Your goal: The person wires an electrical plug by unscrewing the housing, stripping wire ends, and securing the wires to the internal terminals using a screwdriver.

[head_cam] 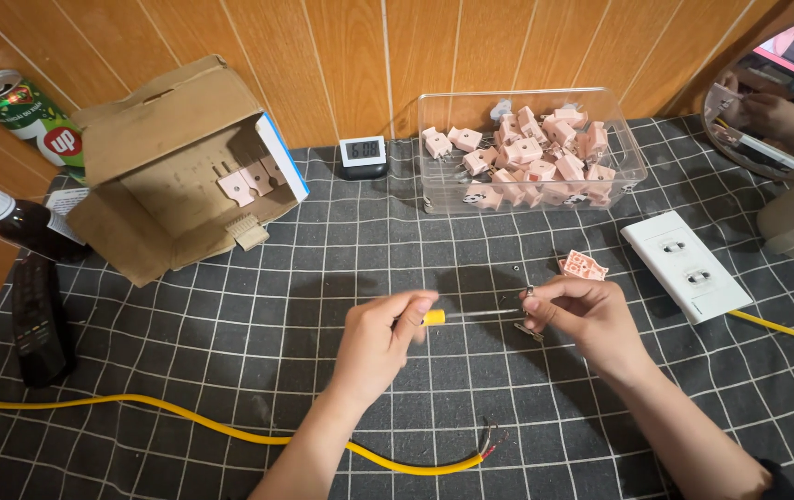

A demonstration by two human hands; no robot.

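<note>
We work at a table under a dark grid-checked cloth point(258, 306), backed by a wood-panelled wall point(341, 56). Our left hand point(378, 338) grips a yellow-handled screwdriver point(471, 316), its shaft pointing level at a small metal part point(528, 315) pinched in our right hand point(582, 315), just above the cloth. A pink plug piece point(584, 267) lies just beyond the right hand.

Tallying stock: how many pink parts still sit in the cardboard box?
3 visible: pink parts side by side on the back wall of the cardboard box. Flaps may hide more.
</note>
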